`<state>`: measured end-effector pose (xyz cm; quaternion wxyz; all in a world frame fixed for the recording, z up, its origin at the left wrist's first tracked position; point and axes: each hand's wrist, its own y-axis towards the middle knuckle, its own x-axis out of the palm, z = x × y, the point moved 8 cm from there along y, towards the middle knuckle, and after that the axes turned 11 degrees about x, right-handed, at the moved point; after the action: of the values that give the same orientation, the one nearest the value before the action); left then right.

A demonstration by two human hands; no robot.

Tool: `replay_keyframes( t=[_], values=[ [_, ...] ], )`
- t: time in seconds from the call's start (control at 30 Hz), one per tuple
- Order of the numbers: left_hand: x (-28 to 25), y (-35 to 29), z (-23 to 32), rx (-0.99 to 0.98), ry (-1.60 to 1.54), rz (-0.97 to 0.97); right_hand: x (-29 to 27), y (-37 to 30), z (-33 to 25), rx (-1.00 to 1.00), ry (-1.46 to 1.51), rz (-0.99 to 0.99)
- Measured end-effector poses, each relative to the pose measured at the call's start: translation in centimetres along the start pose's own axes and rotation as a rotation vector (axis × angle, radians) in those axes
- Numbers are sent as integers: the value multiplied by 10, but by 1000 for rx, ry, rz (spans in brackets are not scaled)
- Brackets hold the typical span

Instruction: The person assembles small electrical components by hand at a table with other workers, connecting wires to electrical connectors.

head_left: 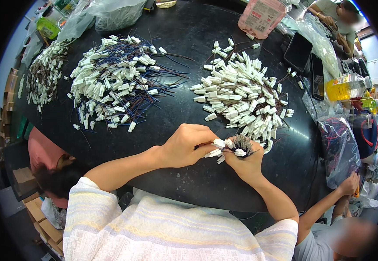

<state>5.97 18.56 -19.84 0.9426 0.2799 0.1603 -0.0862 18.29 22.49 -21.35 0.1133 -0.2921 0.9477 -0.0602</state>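
At the near edge of the black table, my two hands meet in front of me. The fingers of my left hand [183, 145] pinch a small white plastic connector [218, 142]. My right hand [250, 168] is closed around a bundle of thin dark wires [242, 142], whose cut ends stick up from the fist. More white connectors show beside its fingers. Just beyond my hands lies a heap of white connectors with brown wires [237, 87]. A second heap, white connectors with blue and dark wires [106, 80], spreads to the left.
Another heap of wired connectors [45, 74] lies at the far left, near plastic bags [118, 15]. A pink jug [263, 18], two phones [298, 51] and a yellow-liquid bottle [345, 88] stand or lie rightward. A co-worker's hand [350, 183] touches a clear bag [339, 148].
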Motion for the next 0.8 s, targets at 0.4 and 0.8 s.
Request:
replay_keyframes(
  t=[0.4, 0.8],
  values=[
    [-12, 5, -6, -172, -476, 196, -6, -2, 6, 88, 205, 75],
    [8, 1, 11, -241, -205, 231, 0, -7, 9, 274, 598, 20]
  ],
)
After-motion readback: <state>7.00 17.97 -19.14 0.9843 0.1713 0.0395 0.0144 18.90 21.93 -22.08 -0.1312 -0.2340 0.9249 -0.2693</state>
